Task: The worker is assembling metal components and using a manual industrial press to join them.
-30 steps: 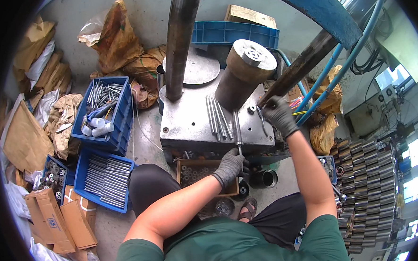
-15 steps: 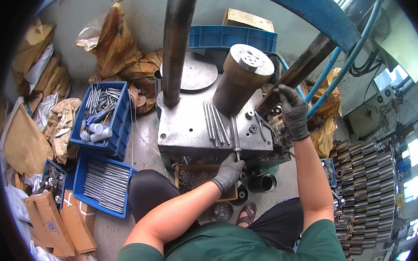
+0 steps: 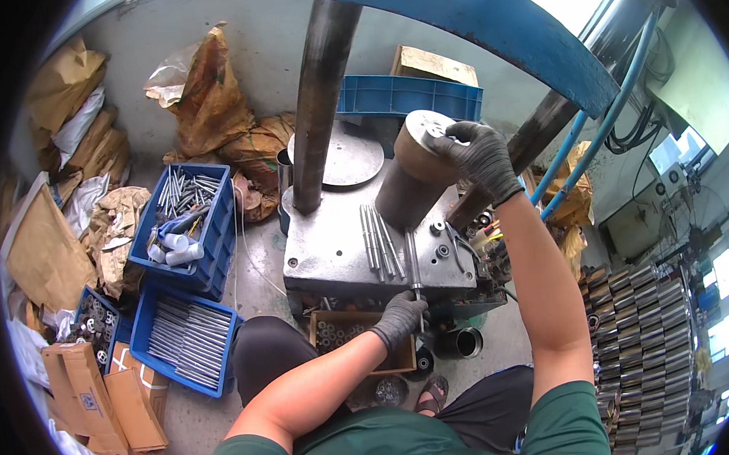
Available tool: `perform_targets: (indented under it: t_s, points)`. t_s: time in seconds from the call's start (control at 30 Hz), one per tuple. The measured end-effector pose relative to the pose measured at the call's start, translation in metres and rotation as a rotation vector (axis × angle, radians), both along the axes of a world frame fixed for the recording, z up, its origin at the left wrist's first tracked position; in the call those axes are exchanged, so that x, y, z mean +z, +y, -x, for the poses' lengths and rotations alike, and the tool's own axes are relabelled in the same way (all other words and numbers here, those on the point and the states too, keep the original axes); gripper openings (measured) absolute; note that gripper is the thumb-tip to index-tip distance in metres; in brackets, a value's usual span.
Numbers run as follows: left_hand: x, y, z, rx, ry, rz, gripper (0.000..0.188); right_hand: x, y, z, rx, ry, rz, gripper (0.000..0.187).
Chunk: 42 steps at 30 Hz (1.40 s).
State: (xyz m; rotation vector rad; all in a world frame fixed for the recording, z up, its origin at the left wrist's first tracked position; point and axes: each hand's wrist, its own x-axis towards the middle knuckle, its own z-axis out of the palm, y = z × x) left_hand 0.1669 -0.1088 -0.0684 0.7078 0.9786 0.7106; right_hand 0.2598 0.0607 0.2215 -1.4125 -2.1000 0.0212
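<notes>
My left hand (image 3: pixel 402 318), in a dark grey glove, is closed around the near end of a slim metal shaft (image 3: pixel 414 262) that lies over the front edge of a steel machine table (image 3: pixel 325 254). My right hand (image 3: pixel 485 162), gloved alike, reaches over the top of a thick upright metal cylinder (image 3: pixel 416 184). Its fingers curl at a small slotted metal disc (image 3: pixel 432 128) on that top and partly cover it. Left of the held shaft, several thin metal rods (image 3: pixel 373 239) lie side by side. Small rings (image 3: pixel 442 250) and a pliers-like tool (image 3: pixel 467 255) are to its right.
Steel columns (image 3: pixel 321 106) and a blue curved beam (image 3: pixel 485 15) frame the table. Blue crates of rods (image 3: pixel 190 335) and mixed parts (image 3: pixel 210 273) stand at the left. A box of rings (image 3: pixel 325 332) sits below the table edge. Stacked metal tubes (image 3: pixel 639 353) are at right.
My right hand has moved left and inward, from beside the cylinder to the disc on its top. My left hand keeps its hold on the shaft. The whole view has shifted slightly.
</notes>
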Motion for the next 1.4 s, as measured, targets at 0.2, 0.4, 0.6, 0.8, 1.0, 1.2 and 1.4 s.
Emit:
perform_targets:
  t_s: [0.2,0.4,0.6,0.8,1.0,1.2,1.4]
  points:
    - [0.003,-0.001,0.004,-0.022,0.050,-0.083,0.022,0.001,0.030,-0.011,-0.079,0.102,0.150,0.058]
    - [0.016,-0.002,0.010,-0.063,0.100,-0.114,0.021,0.001,0.033,-0.012,-0.075,-0.055,0.091,0.052]
    - [0.020,-0.006,0.017,-0.062,-0.048,-0.068,0.019,0.028,-0.028,-0.048,0.193,-0.388,-0.264,0.026]
    - [0.026,-0.023,0.019,-0.066,0.094,-0.313,0.025,0.040,-0.185,-0.157,0.123,-0.679,0.161,0.016]
    - [0.052,-0.035,0.032,0.090,0.419,-0.955,0.040,0.025,-0.334,-0.262,-0.023,-0.699,0.411,0.022]
    - [0.110,-0.020,0.045,0.251,0.300,-1.248,0.067,-0.026,-0.371,-0.273,-0.233,-0.206,-0.038,0.022]
    - [0.203,0.052,0.053,0.475,-0.211,-1.151,0.060,-0.003,-0.308,-0.256,-0.219,-0.191,-0.520,0.037]
